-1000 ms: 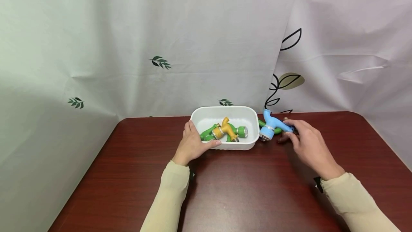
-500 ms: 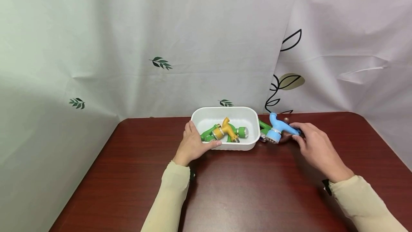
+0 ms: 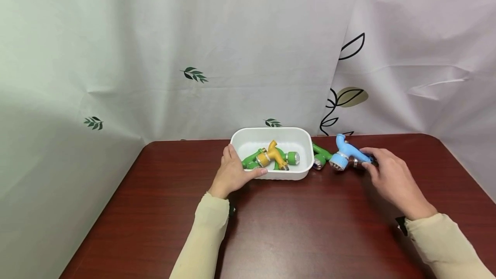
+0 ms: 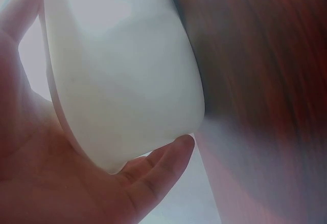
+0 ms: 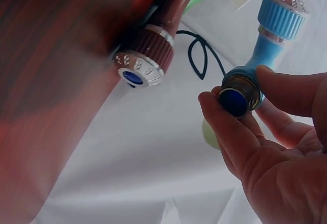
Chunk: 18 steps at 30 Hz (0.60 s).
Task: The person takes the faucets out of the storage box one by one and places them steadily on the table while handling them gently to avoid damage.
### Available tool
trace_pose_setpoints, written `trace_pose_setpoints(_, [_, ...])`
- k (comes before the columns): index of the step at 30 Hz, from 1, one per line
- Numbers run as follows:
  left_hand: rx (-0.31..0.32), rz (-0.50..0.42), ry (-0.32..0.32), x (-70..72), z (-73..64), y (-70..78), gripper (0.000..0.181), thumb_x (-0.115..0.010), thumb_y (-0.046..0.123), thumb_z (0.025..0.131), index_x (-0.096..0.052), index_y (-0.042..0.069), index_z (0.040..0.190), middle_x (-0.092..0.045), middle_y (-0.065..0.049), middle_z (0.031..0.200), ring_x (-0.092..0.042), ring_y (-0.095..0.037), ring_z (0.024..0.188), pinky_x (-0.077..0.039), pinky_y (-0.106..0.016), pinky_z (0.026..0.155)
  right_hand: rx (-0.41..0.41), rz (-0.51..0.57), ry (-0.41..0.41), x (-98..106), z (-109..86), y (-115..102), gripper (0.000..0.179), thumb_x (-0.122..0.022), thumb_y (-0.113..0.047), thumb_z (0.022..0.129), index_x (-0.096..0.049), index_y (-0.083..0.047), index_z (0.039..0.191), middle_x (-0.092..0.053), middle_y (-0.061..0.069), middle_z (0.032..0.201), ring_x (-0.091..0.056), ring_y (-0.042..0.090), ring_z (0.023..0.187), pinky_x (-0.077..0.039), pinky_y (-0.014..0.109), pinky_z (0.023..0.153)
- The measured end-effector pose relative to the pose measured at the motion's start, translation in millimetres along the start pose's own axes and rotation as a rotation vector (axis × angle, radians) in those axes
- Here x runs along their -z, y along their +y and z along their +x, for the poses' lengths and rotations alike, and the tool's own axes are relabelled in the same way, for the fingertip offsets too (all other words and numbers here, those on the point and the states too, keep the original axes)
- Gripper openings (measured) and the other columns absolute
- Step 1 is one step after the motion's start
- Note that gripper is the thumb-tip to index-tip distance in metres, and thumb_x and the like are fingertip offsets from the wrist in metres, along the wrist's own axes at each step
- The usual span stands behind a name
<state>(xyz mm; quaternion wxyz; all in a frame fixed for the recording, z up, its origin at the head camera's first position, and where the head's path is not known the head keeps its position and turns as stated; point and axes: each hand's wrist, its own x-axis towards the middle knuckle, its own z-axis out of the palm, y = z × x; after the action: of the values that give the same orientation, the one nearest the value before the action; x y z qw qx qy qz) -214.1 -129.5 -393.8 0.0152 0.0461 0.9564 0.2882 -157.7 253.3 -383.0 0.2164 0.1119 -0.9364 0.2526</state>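
My left hand (image 3: 231, 175) grips the left end of a white plastic tray (image 3: 286, 175), thumb along the front rim. In the left wrist view its fingers bend round the tray's outer wall (image 4: 127, 75). Inside the tray a yellow tap (image 3: 274, 155) lies over green taps (image 3: 292, 158). Right of the tray, my right hand (image 3: 397, 182) pinches a light blue tap (image 3: 346, 152) by its threaded end. The right wrist view shows the tap's open brass mouth (image 5: 236, 98) between thumb and fingers, its ribbed blue knob (image 5: 281, 17) pointing away.
A green tap (image 3: 320, 157) lies against the tray's right side. Near it a dark brown tap (image 5: 153, 47) with a silver-capped knob lies on the red-brown wooden table (image 3: 294, 227). A white curtain with leaf prints (image 3: 232, 55) hangs behind the table's back edge.
My right hand has moved to the right with the blue tap, away from the tray, uncovering more of the green tap beside it. The left hand and tray have stayed put.
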Motion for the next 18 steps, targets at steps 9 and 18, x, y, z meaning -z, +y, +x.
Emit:
trace_pose_setpoints(9, [-0.003,0.011,0.001,-0.4,1.2,0.1,0.138,-0.079,0.066,0.072,0.001,-0.007,0.157,-0.012,-0.022,0.159,-0.028,-0.039,0.141,-0.040,-0.047,0.107,-0.028,-0.014,0.002,1.2,1.6,10.0,0.033,-0.068,0.005,0.089,-0.060,0.010,0.121,-0.059,0.031,0.110,-0.053,0.041,0.089,-0.042,0.057,0.074])
trace_pose_setpoints(18, [0.000,0.016,-0.002,-1.0,1.6,-0.1,0.138,-0.079,0.066,0.072,0.001,-0.008,0.156,-0.013,-0.023,0.159,-0.029,-0.040,0.140,-0.040,-0.047,0.107,-0.075,0.006,0.028,5.5,1.7,21.1,0.033,-0.072,0.002,0.089,-0.061,0.000,0.120,-0.066,0.024,0.104,-0.055,0.036,0.086,-0.040,0.052,0.072])
